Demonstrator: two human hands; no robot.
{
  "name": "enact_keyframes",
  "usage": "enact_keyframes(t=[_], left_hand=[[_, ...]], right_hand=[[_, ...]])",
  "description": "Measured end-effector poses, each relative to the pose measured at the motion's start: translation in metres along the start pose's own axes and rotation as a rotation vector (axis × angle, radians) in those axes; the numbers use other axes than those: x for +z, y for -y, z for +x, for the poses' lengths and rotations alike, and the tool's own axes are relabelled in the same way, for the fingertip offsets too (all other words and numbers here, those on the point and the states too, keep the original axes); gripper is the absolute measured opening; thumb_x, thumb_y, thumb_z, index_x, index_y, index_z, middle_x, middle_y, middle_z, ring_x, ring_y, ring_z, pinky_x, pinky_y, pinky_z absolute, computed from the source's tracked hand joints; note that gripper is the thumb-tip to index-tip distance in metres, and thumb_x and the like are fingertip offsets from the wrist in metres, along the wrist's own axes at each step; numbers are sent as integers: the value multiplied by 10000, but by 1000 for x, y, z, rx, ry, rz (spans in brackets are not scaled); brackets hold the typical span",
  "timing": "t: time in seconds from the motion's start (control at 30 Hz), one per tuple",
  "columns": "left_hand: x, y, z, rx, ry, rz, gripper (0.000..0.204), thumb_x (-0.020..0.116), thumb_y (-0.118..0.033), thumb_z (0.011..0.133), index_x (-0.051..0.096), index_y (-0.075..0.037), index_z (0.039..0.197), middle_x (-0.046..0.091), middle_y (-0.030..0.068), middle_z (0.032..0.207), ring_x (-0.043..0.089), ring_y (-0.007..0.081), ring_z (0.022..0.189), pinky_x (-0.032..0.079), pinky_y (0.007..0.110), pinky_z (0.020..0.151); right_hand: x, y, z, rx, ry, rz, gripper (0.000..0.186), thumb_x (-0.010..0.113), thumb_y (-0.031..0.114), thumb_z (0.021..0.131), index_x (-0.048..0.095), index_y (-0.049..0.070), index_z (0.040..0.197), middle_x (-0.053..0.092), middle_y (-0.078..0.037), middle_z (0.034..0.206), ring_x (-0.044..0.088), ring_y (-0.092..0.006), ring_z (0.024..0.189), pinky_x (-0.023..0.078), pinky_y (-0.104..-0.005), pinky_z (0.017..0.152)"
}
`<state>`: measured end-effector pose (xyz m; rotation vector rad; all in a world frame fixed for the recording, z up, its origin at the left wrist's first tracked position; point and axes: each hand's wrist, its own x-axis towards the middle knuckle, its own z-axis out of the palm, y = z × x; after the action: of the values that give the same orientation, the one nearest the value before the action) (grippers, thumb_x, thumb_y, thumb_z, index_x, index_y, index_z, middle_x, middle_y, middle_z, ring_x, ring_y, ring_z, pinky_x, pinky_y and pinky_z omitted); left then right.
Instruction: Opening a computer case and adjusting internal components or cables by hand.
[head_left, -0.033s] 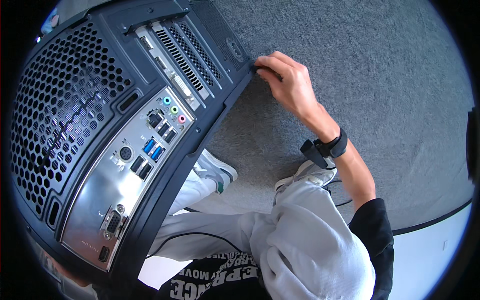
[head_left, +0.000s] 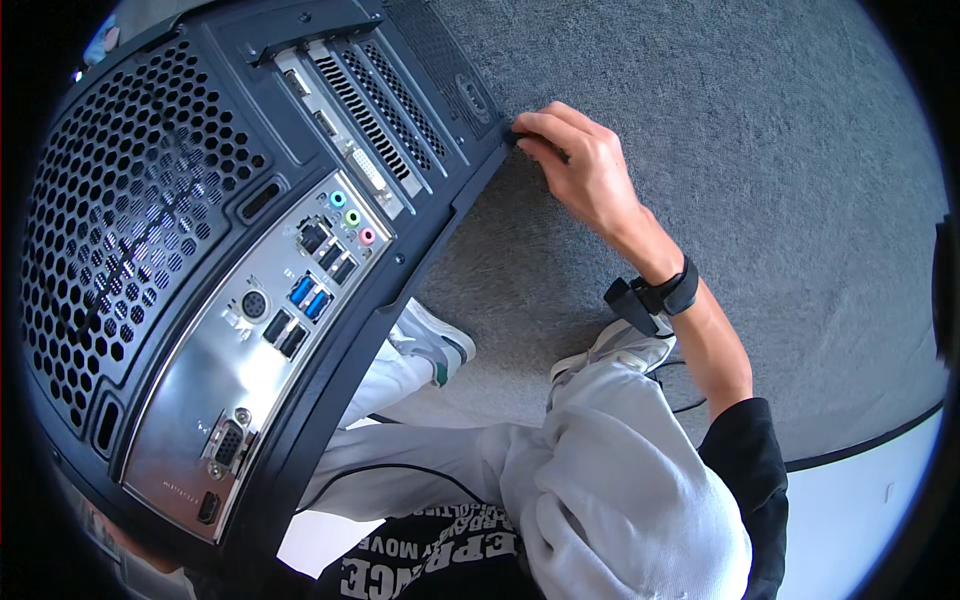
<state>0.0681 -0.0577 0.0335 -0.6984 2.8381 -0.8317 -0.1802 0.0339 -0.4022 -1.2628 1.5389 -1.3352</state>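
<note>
Case (head_left: 330,400): dark, boxy, fills the left side of the view, rear face toward the camera, its long edge slanting up to the right.

Right hand (head_left: 575,160): at the case's upper right corner. Thumb and forefinger in a narrow pinch, tips on the case's edge; the exact part gripped is dark and too small to tell. Remaining fingers curled behind. Band (head_left: 682,287) around the wrist, black, with a small block on it, well apart from the case.

Left hand: hidden by the case; cannot tell whether spread, narrow or holding.

On the case's rear: honeycomb vent (head_left: 100,290) on the left; slotted covers (head_left: 385,110) near the upper right, with a white video port (head_left: 366,170) beside them. Bright metal plate (head_left: 190,400) along the case's lower edge. It carries three round jacks (head_left: 352,217) (blue, green, pink), blue USB ports (head_left: 318,305), a round socket (head_left: 254,304) and a black video port (head_left: 229,442).

Around the case: grey carpet (head_left: 790,150) to its right. One shoe (head_left: 435,335) just beside the case's lower right edge, the other (head_left: 625,350) farther right. Grey trousers (head_left: 640,490) and dark shirt (head_left: 440,560) below and right of the case. Black cable (head_left: 400,467) runs from the case's lower edge across the trousers.
</note>
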Motion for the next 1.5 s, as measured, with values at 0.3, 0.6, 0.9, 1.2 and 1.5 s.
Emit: enact_keyframes(t=[0.3, 0.6, 0.9, 1.2, 1.5], left_hand=[[3, -5, -3, -29, 15, -11, 890, 660, -504, 915, 244, -7, 1524, 400, 249, 1507, 462, 426, 1367, 482, 544, 1067], [8, -3, -1, -42, 24, -26, 893, 659, -507, 915, 237, -10, 1526, 400, 250, 1506, 465, 430, 1363, 478, 551, 1068], [10, -3, -2, -50, 21, -27, 897, 658, -509, 915, 230, -14, 1528, 401, 251, 1506, 467, 434, 1359, 473, 559, 1070], [19, -4, -5, -59, 13, -46, 900, 658, -512, 915, 223, -18, 1529, 401, 252, 1505, 470, 438, 1355, 469, 566, 1072], [16, 1, -7, -72, 19, -40, 904, 657, -514, 915, 216, -21, 1531, 402, 253, 1505, 472, 442, 1351, 464, 574, 1074]], right_hand=[[-2, -3, 2, -28, 47, 30, 163, 695, -20, 860, 701, -16, 1022, 671, -122, 928, 694, -299, 791, 577, -373, 698], [15, 4, -9, 236, -77, 52, 145, 718, 35, 864, 712, -1, 1004, 684, -133, 893, 694, -305, 759, 565, -359, 676], [11, 13, -4, 511, -37, 279, 138, 698, 88, 924, 722, -34, 984, 736, -130, 821, 726, -177, 717, 583, -308, 647], [5, 6, 0, 310, 75, -44, 141, 691, 113, 933, 701, -27, 924, 695, -158, 778, 700, -268, 681, 548, -346, 614], [8, 15, 0, 382, 29, 134, 140, 699, 76, 903, 707, -23, 1001, 696, -164, 864, 712, -244, 771, 560, -351, 669]])
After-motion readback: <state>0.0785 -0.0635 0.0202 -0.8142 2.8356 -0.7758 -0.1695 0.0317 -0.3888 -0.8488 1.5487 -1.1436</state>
